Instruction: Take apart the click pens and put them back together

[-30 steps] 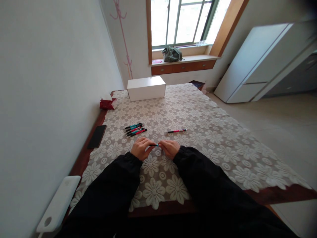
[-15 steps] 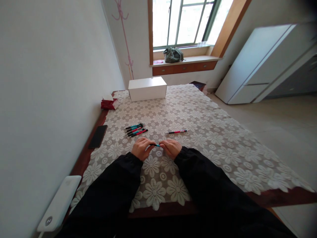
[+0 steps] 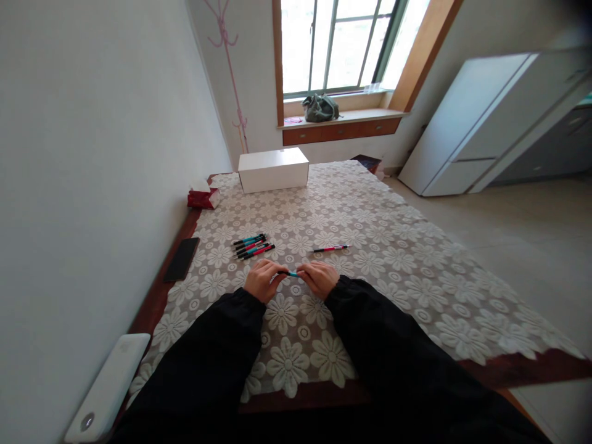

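Observation:
Between my two hands a blue-and-black pen (image 3: 293, 274) is held level, just above the table's near part. My left hand (image 3: 264, 279) pinches its black end, and my right hand (image 3: 319, 277) pinches the other end; both tips are hidden by my fingers. Beyond my left hand lies a cluster of several pens (image 3: 252, 246), blue, red and black, side by side. A single red-and-black pen (image 3: 329, 249) rests apart from them, beyond my right hand.
A flowered lace cloth (image 3: 370, 308) covers the table. At its far end stands a white box (image 3: 274, 171). Along the left edge are a red tissue pack (image 3: 202, 198), a dark phone (image 3: 182, 259) and a white power strip-like device (image 3: 108, 385).
The view has tilted slightly, so the scene sits a little lower. Both hands keep their pinch on the pen, with no other clear movement.

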A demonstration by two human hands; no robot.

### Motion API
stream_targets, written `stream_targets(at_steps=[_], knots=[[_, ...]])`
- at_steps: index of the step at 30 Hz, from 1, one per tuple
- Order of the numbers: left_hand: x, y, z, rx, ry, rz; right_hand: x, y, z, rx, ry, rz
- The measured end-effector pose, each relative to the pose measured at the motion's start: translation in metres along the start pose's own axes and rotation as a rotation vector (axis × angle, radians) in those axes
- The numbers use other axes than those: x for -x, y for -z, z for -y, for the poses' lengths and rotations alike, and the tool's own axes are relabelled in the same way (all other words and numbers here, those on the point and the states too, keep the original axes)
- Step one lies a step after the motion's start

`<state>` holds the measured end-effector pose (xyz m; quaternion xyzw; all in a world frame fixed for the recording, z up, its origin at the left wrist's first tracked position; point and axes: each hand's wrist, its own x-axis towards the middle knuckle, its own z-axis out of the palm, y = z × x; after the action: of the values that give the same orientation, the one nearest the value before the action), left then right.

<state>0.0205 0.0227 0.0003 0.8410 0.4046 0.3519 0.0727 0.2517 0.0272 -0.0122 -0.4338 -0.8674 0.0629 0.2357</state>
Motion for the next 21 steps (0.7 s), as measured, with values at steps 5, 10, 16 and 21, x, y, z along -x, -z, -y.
stream_targets(at_steps=[5,10,16,21], knots=[[-0.001,0.001,-0.001,0.019,0.034,-0.004,0.000,-0.002,-0.004,0.004,0.064,-0.002],[0.000,0.000,-0.002,-0.084,0.078,0.082,-0.001,-0.003,-0.010,0.027,0.100,-0.021],[0.001,-0.001,0.001,-0.119,0.049,0.097,0.000,-0.003,-0.013,0.046,0.110,-0.047],[0.001,-0.001,0.002,-0.107,0.007,0.056,0.001,-0.001,-0.015,0.048,0.133,-0.020]])
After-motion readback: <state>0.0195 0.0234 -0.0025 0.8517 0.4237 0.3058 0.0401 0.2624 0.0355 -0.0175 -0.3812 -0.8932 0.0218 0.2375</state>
